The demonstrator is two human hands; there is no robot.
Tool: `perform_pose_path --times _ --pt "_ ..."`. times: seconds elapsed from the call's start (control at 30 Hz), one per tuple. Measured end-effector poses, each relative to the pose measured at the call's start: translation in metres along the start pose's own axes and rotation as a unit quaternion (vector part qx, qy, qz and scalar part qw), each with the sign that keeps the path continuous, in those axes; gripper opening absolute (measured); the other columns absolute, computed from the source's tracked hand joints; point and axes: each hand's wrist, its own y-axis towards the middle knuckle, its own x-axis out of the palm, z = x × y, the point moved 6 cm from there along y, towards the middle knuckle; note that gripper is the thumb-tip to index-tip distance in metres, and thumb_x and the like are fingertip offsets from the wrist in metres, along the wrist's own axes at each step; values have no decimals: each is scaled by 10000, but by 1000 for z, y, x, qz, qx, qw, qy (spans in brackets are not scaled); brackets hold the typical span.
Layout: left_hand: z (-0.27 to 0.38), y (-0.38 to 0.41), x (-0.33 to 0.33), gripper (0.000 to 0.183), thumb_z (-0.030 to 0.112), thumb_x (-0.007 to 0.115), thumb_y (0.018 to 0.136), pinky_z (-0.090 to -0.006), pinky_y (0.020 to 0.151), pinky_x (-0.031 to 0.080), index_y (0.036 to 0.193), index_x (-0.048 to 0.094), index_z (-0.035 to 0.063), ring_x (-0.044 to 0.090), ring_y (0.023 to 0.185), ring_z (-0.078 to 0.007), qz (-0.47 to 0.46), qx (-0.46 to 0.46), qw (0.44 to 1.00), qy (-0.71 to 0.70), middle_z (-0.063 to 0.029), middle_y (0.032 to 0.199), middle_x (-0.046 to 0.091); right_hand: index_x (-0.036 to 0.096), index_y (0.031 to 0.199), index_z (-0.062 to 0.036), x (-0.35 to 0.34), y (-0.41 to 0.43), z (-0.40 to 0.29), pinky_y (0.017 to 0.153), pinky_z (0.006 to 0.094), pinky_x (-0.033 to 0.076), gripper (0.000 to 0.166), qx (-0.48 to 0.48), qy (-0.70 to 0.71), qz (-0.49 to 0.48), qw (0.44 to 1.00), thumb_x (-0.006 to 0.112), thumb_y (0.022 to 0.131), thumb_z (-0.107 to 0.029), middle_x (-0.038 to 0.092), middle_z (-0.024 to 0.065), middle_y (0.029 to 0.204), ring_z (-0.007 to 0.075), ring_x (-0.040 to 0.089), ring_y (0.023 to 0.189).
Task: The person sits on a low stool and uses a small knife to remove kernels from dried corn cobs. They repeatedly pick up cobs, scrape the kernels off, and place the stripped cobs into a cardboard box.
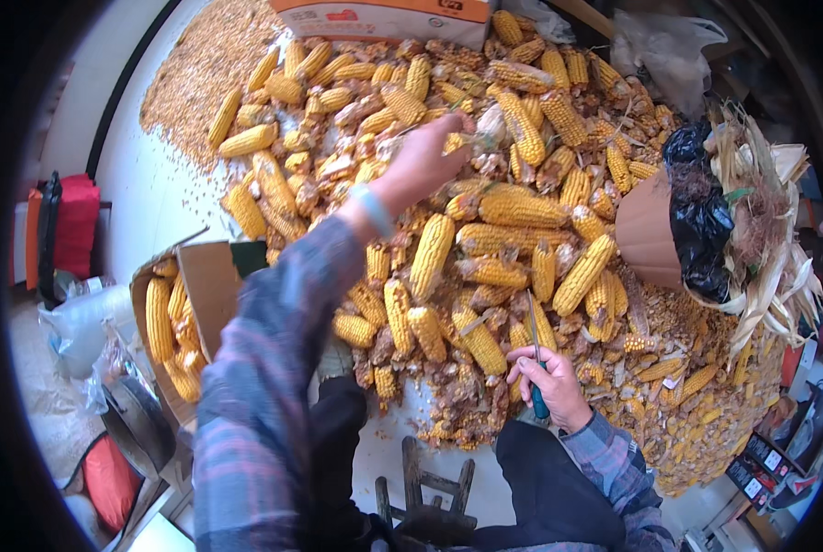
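My left hand [427, 157] reaches over the far part of a pile of corn cobs, its fingers curled near a yellow ear and some pale husk [492, 124]. Blur and the angle hide whether the fingers grip anything. In my right hand [553, 383], low over the near side of the pile, is a screwdriver [539, 401] with a teal handle. Its thin metal shaft points away from me. A yellow corn ear [479, 341] lies just left of that hand. Another large ear [584, 274] rests farther out, beyond the shaft.
Loose kernels [201, 76] spread at the far left. At the left, a cardboard box [208, 293] holds several ears. A printed carton [384, 21] stands behind the pile. Dry husks [763, 207] top a container lined with black plastic [698, 214]. A wooden stool [432, 483] is between my legs.
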Motion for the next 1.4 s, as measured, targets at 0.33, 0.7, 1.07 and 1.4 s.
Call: perform_pose_path --times 0.33,0.7,1.07,1.4 --pt "-39 70 68 460 336 757 719 -336 607 469 990 641 -18 590 677 -176 -115 -251 961 6 -79 829 654 569 1112 33 -45 12 -13 472 201 419 260 3 -18 20 1000 520 952 -165 634 65 804 53 517 550" --pt "77 -71 -18 692 142 739 783 -275 969 409 1357 397 -42 518 1097 -162 -243 -183 919 -250 -96 1214 550 549 1248 -8 -30 23 -99 456 207 430 450 -201 -58 116 971 644 872 -237 617 41 755 57 545 591" --pt "113 -143 -25 584 46 752 674 -405 959 422 1220 545 38 572 1079 -321 -237 182 952 58 -146 1138 608 491 1294 19 14 44 -77 694 223 505 654 -126 -152 -149 969 783 774 -250 647 55 988 86 607 810" --pt "39 -185 8 528 271 593 940 -288 860 465 1364 400 22 510 1109 -132 -71 -242 820 -514 -55 1273 514 463 1296 17 23 21 -32 501 190 450 667 -169 -61 16 984 767 786 -288 613 46 1039 47 558 704"
